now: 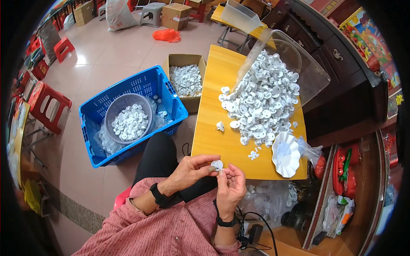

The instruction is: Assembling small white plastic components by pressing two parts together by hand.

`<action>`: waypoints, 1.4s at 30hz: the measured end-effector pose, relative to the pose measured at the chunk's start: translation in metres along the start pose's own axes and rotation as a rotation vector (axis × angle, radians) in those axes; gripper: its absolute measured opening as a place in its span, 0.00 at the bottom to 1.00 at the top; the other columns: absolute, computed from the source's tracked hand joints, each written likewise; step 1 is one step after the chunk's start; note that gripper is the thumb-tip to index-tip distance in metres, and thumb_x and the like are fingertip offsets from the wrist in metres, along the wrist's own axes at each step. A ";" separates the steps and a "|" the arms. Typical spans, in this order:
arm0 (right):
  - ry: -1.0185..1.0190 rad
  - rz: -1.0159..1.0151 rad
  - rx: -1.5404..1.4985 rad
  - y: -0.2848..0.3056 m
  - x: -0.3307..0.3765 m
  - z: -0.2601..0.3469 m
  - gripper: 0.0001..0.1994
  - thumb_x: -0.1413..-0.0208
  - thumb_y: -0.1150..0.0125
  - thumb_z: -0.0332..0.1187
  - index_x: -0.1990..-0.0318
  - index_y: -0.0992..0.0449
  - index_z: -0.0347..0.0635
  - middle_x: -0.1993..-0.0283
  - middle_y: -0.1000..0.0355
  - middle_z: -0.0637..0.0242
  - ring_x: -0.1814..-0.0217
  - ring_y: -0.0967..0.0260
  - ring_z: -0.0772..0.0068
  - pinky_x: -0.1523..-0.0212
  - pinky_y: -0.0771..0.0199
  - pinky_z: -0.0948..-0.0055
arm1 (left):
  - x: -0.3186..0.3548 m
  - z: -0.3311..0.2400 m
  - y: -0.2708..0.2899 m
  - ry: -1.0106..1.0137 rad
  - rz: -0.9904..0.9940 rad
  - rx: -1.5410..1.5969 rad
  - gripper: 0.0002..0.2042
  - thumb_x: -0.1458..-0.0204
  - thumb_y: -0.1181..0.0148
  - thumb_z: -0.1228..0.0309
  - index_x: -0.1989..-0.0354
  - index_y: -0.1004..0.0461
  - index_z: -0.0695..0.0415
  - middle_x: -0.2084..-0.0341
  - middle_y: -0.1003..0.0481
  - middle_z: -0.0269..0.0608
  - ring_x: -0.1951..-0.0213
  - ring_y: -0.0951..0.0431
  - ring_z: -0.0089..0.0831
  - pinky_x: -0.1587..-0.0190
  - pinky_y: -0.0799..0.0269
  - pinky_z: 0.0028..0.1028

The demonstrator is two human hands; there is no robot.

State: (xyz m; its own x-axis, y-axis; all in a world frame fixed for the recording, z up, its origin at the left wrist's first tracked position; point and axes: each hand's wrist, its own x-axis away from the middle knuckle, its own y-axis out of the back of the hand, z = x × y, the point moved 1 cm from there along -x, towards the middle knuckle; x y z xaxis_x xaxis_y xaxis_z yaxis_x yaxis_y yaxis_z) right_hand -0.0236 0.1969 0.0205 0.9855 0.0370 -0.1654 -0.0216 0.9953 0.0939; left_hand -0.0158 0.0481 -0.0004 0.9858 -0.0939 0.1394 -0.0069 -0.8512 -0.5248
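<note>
My left hand [192, 169] and my right hand [231, 184] meet over my lap, just at the near edge of a yellow table [213, 141]. Together they pinch a small round white plastic part [217, 164] between the fingertips. A large heap of the same white parts [260, 102] lies on the table ahead, spilling from a tipped clear plastic bin [294, 55]. A white scalloped dish [285, 154] with tiny white pieces sits at the table's near right corner.
On the floor to my left stands a blue crate [92, 115] holding a grey basin [112, 112] of white parts. A cardboard box [200, 64] of parts stands beside the table. Red stools [49, 106], boxes and bags are further off. Dark wooden cabinets [341, 59] line the right.
</note>
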 end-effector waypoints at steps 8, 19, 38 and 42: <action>0.051 0.000 0.198 0.000 0.001 -0.008 0.15 0.43 0.41 0.16 0.48 0.31 0.29 0.63 0.26 0.62 0.64 0.27 0.79 0.64 0.25 0.82 | 0.004 0.006 0.006 -0.063 0.043 0.017 0.16 0.40 0.43 0.80 0.43 0.27 0.66 0.51 0.22 0.47 0.51 0.20 0.33 0.46 0.22 0.31; 0.110 0.002 0.353 -0.003 0.001 -0.003 0.14 0.45 0.38 0.19 0.50 0.28 0.31 0.66 0.25 0.65 0.67 0.28 0.81 0.67 0.26 0.81 | 0.006 0.003 0.009 -0.106 0.009 -0.080 0.14 0.42 0.40 0.79 0.47 0.24 0.65 0.54 0.22 0.41 0.51 0.21 0.29 0.47 0.23 0.27; 0.256 0.063 0.436 -0.007 -0.001 0.003 0.16 0.47 0.37 0.18 0.51 0.28 0.33 0.63 0.27 0.59 0.69 0.26 0.71 0.71 0.24 0.75 | 0.004 -0.004 0.016 -0.269 -0.059 -0.451 0.12 0.49 0.32 0.76 0.55 0.18 0.60 0.60 0.20 0.38 0.57 0.21 0.28 0.55 0.23 0.26; 0.212 0.040 0.456 -0.009 -0.001 0.004 0.13 0.45 0.37 0.20 0.52 0.27 0.33 0.66 0.25 0.62 0.68 0.27 0.75 0.66 0.25 0.76 | 0.004 -0.002 0.016 -0.283 -0.048 -0.475 0.12 0.49 0.32 0.76 0.55 0.19 0.60 0.61 0.20 0.39 0.57 0.21 0.28 0.55 0.24 0.26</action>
State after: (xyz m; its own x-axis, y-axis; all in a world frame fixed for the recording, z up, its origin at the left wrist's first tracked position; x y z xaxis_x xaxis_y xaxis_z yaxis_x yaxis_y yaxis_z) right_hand -0.0233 0.1878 0.0239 0.9288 0.1382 -0.3440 0.0638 0.8544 0.5156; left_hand -0.0128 0.0329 -0.0064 0.9931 0.0374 -0.1115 0.0288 -0.9965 -0.0779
